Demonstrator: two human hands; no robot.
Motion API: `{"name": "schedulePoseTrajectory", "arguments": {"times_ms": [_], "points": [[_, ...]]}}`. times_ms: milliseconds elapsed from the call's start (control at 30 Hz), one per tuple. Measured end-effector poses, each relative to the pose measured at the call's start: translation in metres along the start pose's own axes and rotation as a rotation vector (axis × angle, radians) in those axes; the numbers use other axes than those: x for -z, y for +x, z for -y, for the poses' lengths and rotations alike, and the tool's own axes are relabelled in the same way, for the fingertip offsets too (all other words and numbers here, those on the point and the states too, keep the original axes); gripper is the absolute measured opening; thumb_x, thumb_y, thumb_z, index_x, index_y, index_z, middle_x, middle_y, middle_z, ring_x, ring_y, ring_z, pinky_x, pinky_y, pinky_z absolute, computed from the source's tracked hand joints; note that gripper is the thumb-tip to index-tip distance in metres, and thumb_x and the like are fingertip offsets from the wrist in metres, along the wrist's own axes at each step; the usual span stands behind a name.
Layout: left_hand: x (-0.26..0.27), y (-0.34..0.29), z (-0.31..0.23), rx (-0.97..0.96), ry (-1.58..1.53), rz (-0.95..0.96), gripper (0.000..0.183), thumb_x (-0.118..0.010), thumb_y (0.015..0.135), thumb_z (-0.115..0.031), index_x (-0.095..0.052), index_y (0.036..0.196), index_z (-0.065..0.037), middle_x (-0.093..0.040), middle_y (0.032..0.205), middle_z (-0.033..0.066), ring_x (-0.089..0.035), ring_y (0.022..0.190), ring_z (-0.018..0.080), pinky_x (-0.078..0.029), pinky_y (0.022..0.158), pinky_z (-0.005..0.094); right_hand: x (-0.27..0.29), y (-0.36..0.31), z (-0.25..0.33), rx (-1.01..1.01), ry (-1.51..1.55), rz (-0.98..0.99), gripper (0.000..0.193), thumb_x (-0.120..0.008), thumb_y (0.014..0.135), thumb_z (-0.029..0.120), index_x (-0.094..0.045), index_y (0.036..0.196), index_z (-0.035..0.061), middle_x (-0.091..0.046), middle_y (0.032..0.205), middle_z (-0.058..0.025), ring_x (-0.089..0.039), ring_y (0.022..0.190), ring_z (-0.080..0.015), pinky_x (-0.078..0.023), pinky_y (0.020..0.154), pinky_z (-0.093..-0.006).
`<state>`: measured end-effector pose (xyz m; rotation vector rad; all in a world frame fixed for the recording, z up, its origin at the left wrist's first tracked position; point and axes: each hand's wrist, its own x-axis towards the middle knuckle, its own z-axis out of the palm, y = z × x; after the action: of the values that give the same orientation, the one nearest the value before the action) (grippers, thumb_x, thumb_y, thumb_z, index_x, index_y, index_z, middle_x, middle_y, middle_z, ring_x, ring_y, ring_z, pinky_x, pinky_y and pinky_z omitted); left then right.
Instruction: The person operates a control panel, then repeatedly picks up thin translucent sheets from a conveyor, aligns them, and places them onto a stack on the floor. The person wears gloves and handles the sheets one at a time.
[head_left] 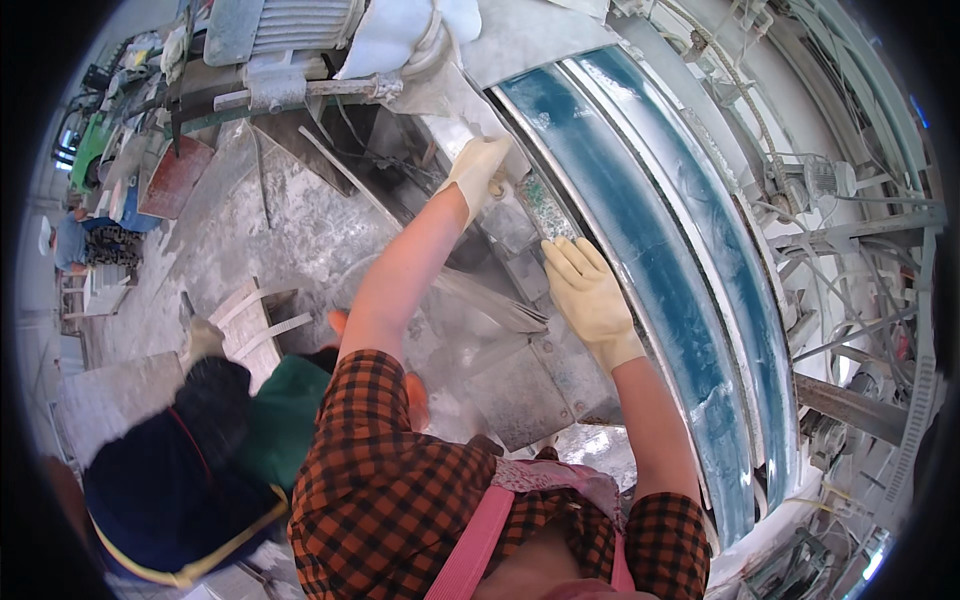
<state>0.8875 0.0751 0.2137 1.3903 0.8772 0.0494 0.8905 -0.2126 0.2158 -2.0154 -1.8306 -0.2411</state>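
Both my hands wear pale cream gloves. My left hand [480, 172], arm stretched forward, is closed at the dusty metal frame beside the conveyor; whatever its curled fingers hold is hidden. Nearer to me, my right hand [587, 302] lies open, fingers straight and side by side, close to the near rail of the machine. Beyond it runs a conveyor with a wide blue belt [640, 240] and a narrower blue belt [715, 200], both streaked with white powder. A small patch of greenish-white bits [545, 205] shows between my hands.
At lower left another person in a dark blue top [170, 470] bends close beside me, a gloved hand by a light board [245, 325]. A motor [285, 40] and white cloth sit at the back. Pipes and steel beams [850, 405] line the right. Powder coats the floor [330, 225].
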Motion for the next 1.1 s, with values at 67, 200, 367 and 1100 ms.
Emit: {"name": "schedulePoseTrajectory", "arguments": {"times_ms": [67,200,367,1100], "points": [[-0.007,0.002,0.003,-0.013,-0.082,-0.065,0.044,-0.059,0.098,-0.034,-0.065,0.115,0.005,-0.064,0.093,0.0109,-0.061,0.074,0.0193,-0.047,0.058,0.0347,-0.001,0.0,0.0,0.001,-0.012,0.0,0.036,-0.06,0.086,0.012,-0.069,0.117,-0.0038,-0.06,0.144,-0.0141,-0.054,0.137,-0.0311,-0.04,0.119,-0.0496],[-0.003,0.004,0.008,-0.123,0.027,-0.003,0.053,-0.062,0.099,-0.039,-0.063,0.133,0.002,-0.071,0.102,0.0142,-0.07,0.086,0.0211,-0.051,0.068,0.0311,-0.003,-0.001,0.001,0.004,-0.064,0.029,0.035,-0.061,0.086,0.011,-0.069,0.117,-0.0024,-0.061,0.144,-0.0127,-0.055,0.136,-0.0297,-0.041,0.118,-0.0492],[0.012,-0.032,0.041,-0.346,-0.03,-0.234,0.047,-0.06,0.102,-0.028,-0.061,0.138,0.002,-0.073,0.115,0.0114,-0.069,0.104,0.0196,-0.052,0.093,0.0321,-0.004,0.001,-0.002,0.046,-0.077,0.023,0.035,-0.061,0.087,0.011,-0.07,0.118,-0.0005,-0.061,0.144,-0.0113,-0.056,0.136,-0.0279,-0.04,0.119,-0.0485],[0.062,-0.697,0.569,0.401,0.685,-1.14,0.034,-0.057,0.1,-0.03,-0.064,0.087,0.0,-0.068,0.083,0.0074,-0.06,0.072,0.0174,-0.048,0.066,0.0365,0.001,-0.051,0.046,0.148,-0.118,0.059,0.019,-0.068,0.085,0.02,-0.069,0.098,0.0052,-0.071,0.111,-0.0136,-0.061,0.118,-0.0313,-0.04,0.114,-0.0487]]}}
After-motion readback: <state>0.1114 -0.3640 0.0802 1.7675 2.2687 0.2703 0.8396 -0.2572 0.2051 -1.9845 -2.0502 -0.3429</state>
